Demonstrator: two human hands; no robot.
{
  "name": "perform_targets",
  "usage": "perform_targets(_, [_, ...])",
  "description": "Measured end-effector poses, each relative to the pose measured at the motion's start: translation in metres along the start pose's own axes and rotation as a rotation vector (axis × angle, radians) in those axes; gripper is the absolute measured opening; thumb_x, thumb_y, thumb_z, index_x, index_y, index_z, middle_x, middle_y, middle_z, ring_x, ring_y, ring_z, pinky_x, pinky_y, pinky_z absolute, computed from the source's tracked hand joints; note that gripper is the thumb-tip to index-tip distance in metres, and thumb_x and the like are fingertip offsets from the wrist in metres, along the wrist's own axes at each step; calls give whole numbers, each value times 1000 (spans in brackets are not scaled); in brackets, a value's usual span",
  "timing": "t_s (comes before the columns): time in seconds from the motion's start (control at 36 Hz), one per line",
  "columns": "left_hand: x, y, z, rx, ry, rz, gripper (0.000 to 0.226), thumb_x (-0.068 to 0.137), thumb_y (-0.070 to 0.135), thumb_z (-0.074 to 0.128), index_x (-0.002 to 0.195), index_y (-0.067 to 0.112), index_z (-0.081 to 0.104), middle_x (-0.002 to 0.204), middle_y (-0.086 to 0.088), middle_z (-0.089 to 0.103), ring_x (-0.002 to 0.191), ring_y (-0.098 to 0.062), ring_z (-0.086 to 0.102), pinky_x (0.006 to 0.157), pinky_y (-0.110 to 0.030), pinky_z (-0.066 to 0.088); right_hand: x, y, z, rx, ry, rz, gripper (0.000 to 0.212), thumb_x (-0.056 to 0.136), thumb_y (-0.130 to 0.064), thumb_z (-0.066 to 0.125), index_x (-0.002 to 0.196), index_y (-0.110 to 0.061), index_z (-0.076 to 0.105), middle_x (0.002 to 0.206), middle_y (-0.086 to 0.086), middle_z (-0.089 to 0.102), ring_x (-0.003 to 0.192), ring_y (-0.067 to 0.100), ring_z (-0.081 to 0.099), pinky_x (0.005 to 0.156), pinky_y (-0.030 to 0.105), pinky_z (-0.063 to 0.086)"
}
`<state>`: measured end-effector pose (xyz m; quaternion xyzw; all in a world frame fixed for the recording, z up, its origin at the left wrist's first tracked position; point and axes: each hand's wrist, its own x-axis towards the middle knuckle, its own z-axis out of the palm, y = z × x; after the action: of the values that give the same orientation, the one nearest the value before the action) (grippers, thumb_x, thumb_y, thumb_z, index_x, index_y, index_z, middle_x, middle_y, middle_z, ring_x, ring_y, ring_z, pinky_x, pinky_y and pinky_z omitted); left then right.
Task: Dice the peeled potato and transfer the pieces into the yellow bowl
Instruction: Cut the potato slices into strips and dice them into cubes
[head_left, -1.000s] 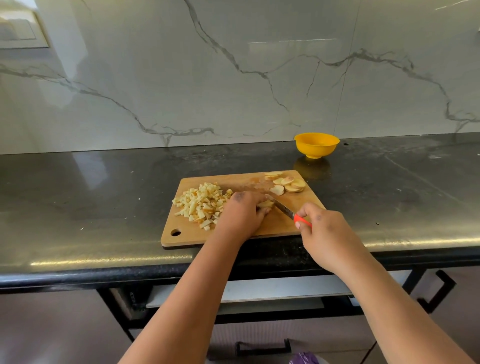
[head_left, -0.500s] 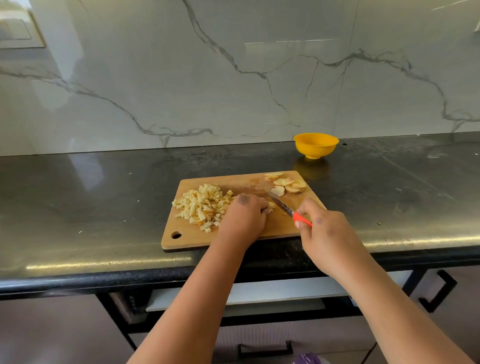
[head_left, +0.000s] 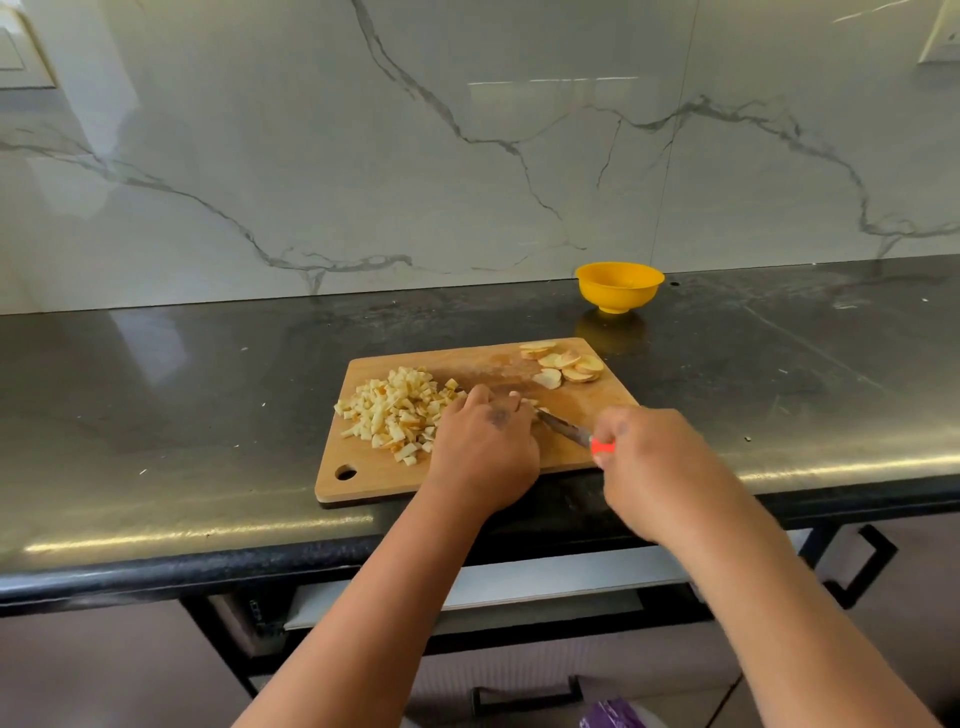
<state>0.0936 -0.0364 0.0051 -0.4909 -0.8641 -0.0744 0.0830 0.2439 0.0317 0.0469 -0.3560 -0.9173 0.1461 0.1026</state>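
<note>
A: Where is the potato, taking the cutting board as the landmark?

B: Most of it lies on the board's left half as a heap of diced potato. A few potato slices sit at the board's far right corner, apart from the heap. One small potato piece shows at the middle of the board, just past the left hand's fingertips.

A: And the hands?

B: The left hand rests on the middle of the board, knuckles up, fingers curled down over that piece; how firmly it holds it I cannot tell, since the fingers hide it. The right hand is at the board's near right edge, fingers wrapped round the red handle of the knife. The blade slants across the board toward the left hand's fingers.

A: The yellow bowl?

B: Upright on the dark countertop, beyond the board's far right corner and well apart from it, near the marble wall. I cannot see its inside.
</note>
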Motion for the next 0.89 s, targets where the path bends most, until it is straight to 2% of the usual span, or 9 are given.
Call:
perform_targets(0.11, [-6, -3, 4, -16, -6, 11, 54, 102, 31, 25, 154, 20, 31, 159, 2, 33, 147, -27, 22, 122, -45, 13, -7, 16, -21, 0, 12, -47, 4, 97, -27, 57, 94, -27, 59, 84, -7, 51, 61, 5, 45, 46, 18, 28])
perform_targets(0.19, [-10, -7, 7, -82, 11, 14, 54, 102, 32, 26, 155, 23, 29, 160, 5, 30, 149, -25, 17, 124, -46, 3, -9, 14, -13, 64, 130, -66, 4, 98, -27, 55, 95, -27, 58, 73, -12, 46, 54, 2, 42, 37, 14, 24])
perform_targets(0.28, [-13, -7, 11, -123, 51, 26, 56, 102, 33, 28, 156, 19, 25, 162, 3, 25, 152, -23, 8, 124, -42, -1, -9, 7, 6, 135, 244, -78, 3, 98, -23, 54, 96, -24, 56, 69, -13, 45, 53, 3, 44, 40, 15, 23])
perform_targets(0.39, [-15, -6, 14, -210, 101, 36, 58, 101, 29, 31, 155, 10, 25, 162, -5, 26, 152, -20, 4, 122, -34, -2, -7, 5, 25, 163, 276, -105, 5, 97, -19, 54, 94, -21, 56, 65, -11, 47, 52, 5, 44, 42, 19, 22])
perform_targets(0.53, [-16, -8, 16, -213, 109, 44, 53, 101, 27, 33, 150, 9, 39, 157, -7, 37, 150, -23, 17, 122, -34, -3, -2, 0, 35, 149, 246, -128, 3, 97, -18, 54, 96, -21, 55, 68, -13, 48, 56, 5, 47, 42, 17, 26])
perform_targets(0.61, [-18, -7, 16, -209, 100, 40, 54, 100, 29, 32, 151, 11, 39, 156, -4, 38, 150, -23, 17, 122, -35, -3, 1, -3, 40, 132, 211, -95, 7, 97, -14, 50, 96, -20, 53, 72, -6, 52, 61, 8, 50, 47, 25, 38])
perform_targets(0.69, [-19, -7, 16, -140, 87, 51, 66, 93, 37, 18, 152, 13, 36, 157, -3, 37, 150, -24, 17, 121, -35, -7, 4, -15, 43, 87, 172, -83, 13, 97, -9, 42, 92, -21, 47, 74, -1, 52, 63, 14, 51, 51, 32, 40])
perform_targets(0.83, [-20, -2, 9, 7, 171, 111, 84, 87, 42, -4, 142, 10, 50, 143, -5, 54, 138, -24, 39, 112, -37, -20, 8, -27, 41, 21, 117, -67, 15, 94, -7, 42, 98, -21, 48, 81, -1, 52, 70, 18, 53, 55, 31, 43])
perform_targets(0.89, [-19, 0, 7, 53, 135, 104, 78, 89, 39, 0, 146, 9, 44, 148, -6, 49, 140, -22, 35, 113, -39, -21, 3, -21, 38, 55, 101, -39, 14, 91, -7, 45, 90, -21, 46, 78, -2, 51, 69, 17, 53, 54, 31, 44])
